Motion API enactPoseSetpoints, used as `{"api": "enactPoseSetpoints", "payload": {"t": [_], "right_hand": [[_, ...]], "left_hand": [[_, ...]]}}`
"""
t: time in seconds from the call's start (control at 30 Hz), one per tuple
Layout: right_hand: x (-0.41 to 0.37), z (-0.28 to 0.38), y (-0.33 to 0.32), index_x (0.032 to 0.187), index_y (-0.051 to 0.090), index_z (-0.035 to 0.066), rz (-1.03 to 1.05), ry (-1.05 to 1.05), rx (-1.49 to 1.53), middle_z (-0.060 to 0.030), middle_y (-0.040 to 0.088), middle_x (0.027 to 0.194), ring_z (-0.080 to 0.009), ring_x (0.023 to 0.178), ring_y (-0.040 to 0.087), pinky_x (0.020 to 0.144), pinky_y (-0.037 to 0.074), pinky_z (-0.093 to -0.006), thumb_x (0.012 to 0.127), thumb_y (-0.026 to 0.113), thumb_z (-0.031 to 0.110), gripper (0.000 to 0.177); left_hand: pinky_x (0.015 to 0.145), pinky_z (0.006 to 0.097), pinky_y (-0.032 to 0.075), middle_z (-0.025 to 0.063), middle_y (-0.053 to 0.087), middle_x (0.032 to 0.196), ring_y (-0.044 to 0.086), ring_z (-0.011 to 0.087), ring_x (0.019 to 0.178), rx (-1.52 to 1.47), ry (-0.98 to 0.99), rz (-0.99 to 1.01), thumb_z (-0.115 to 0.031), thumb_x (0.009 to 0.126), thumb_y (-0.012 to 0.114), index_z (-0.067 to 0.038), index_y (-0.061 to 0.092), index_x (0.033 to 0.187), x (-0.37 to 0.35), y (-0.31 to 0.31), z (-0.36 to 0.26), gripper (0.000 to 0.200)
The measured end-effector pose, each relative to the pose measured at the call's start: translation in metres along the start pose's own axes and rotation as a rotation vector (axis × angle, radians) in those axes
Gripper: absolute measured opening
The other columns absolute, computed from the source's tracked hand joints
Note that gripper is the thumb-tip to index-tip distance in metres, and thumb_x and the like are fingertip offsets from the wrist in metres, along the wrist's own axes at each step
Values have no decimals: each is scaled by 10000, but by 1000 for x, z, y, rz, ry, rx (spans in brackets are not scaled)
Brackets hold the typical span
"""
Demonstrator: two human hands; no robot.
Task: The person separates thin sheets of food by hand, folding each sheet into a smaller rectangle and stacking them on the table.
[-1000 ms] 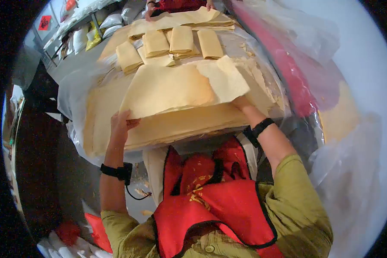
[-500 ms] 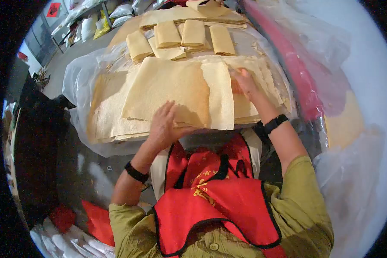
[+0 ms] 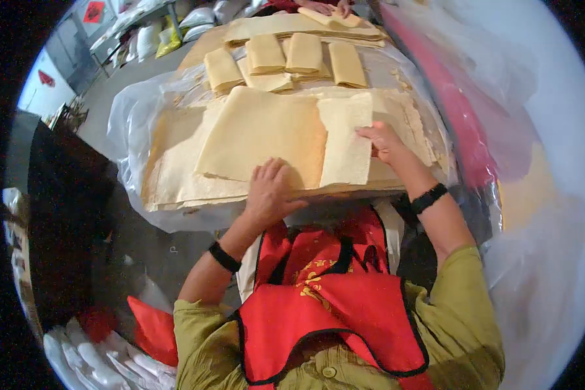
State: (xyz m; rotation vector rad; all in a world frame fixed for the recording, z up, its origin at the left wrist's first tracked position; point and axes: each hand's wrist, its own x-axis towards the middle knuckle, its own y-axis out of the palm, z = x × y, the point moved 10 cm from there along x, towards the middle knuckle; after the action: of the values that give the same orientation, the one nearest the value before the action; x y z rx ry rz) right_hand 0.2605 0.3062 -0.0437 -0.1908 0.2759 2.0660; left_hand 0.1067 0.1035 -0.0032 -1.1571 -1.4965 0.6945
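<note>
A wide pale-yellow sheet (image 3: 260, 133), thin and slightly rough, lies on a stack of similar sheets (image 3: 172, 153) in front of me. Along its right side is a lighter strip (image 3: 346, 140) with a ragged left edge, lying over it. My left hand (image 3: 271, 195) rests on the sheet's near edge, fingers stretched out and palm down. At the strip's right edge, my right hand (image 3: 383, 141) pinches the sheet between thumb and fingers. Beyond the stack are several folded yellow bundles (image 3: 265, 54).
Clear plastic film (image 3: 133, 123) hangs around the table's left side. Pink and clear plastic (image 3: 468, 140) covers what stands to the right. Another person's hands (image 3: 335, 9) touch sheets at the far end. White sacks (image 3: 198, 17) lie back left.
My right hand has come nearer to me and now pinches the strip's right edge. My left hand stays at the near edge. A co-worker's hands have appeared at the far end.
</note>
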Motion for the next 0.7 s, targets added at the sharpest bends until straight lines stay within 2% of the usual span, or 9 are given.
{"api": "enactPoseSetpoints", "payload": {"t": [0.17, 0.27, 0.33, 0.37, 0.4, 0.47, 0.57, 0.67, 0.7], "right_hand": [[-27, 38, 38, 991, 513, -25, 25, -73, 2, -108, 599, 887, -213, 770, 603, 685, 511, -351, 754, 605, 103, 285], [-29, 51, 71, 1001, 513, -2, 117, -82, 21, -110, 591, 921, -221, 806, 597, 691, 505, -364, 775, 595, 203, 316], [-30, 62, 99, 996, 520, 17, 177, -70, 28, -111, 585, 942, -228, 832, 592, 698, 500, -369, 790, 579, 297, 352], [-34, 72, 113, 1100, 481, 19, 179, -169, -38, -145, 574, 993, -265, 913, 568, 760, 475, -386, 784, 554, 413, 510], [-27, 79, 126, 1138, 454, 23, 159, -358, -256, -157, 550, 1041, -273, 963, 542, 800, 448, -399, 795, 543, 392, 511], [-10, 72, 155, 1214, 401, 31, 108, -733, -686, -180, 503, 1137, -289, 1064, 489, 879, 394, -424, 817, 519, 349, 522], [-3, 42, 204, 1277, 342, 44, 49, -845, -1158, -212, 376, 1268, -336, 1207, 319, 983, 239, -472, 792, 490, 464, 659], [3, 3, 212, 1278, 346, 52, 68, -604, -1453, -214, 274, 1330, -352, 1259, 195, 1008, 120, -511, 749, 458, 576, 754], [8, -4, 210, 1291, 326, 62, 82, -588, -1459, -198, 233, 1353, -348, 1269, 166, 1000, 95, -538, 716, 441, 638, 822]], "left_hand": [[944, 463, 301, 198, 412, 1209, 382, 343, 1138, -61, -20, -110, -455, 610, 691, -10, 453, 1153, 14, -6, -44, 740], [746, 409, 445, 165, 529, 1091, 535, 285, 966, -537, -159, -177, -294, 734, 626, -9, 489, 1105, 19, -7, -18, 487], [628, 347, 467, 120, 566, 990, 568, 236, 841, -937, -397, -242, -252, 781, 572, 11, 497, 1075, 4, 29, 51, 402], [569, 316, 478, 97, 584, 939, 585, 211, 778, -1136, -515, -273, -231, 805, 545, 22, 501, 1060, -3, 45, 76, 362], [518, 290, 467, 80, 562, 914, 570, 177, 746, -1535, -853, -388, -212, 835, 497, 51, 497, 1037, -14, 40, 78, 332], [654, 380, 493, 135, 567, 924, 576, 238, 777, -1639, -949, -577, -239, 832, 511, 23, 527, 965, -30, 38, 96, 295], [648, 386, 493, 140, 566, 914, 577, 247, 774, -1635, -1069, -583, -230, 847, 492, 38, 503, 981, -46, 61, 117, 300], [599, 359, 494, 137, 582, 883, 592, 237, 723, -1831, -1060, -308, -227, 846, 501, 39, 518, 956, -45, 53, 103, 288], [561, 346, 490, 135, 588, 843, 589, 221, 680, -1717, -1042, -225, -233, 838, 509, 44, 529, 924, -49, 41, 104, 291]]}}
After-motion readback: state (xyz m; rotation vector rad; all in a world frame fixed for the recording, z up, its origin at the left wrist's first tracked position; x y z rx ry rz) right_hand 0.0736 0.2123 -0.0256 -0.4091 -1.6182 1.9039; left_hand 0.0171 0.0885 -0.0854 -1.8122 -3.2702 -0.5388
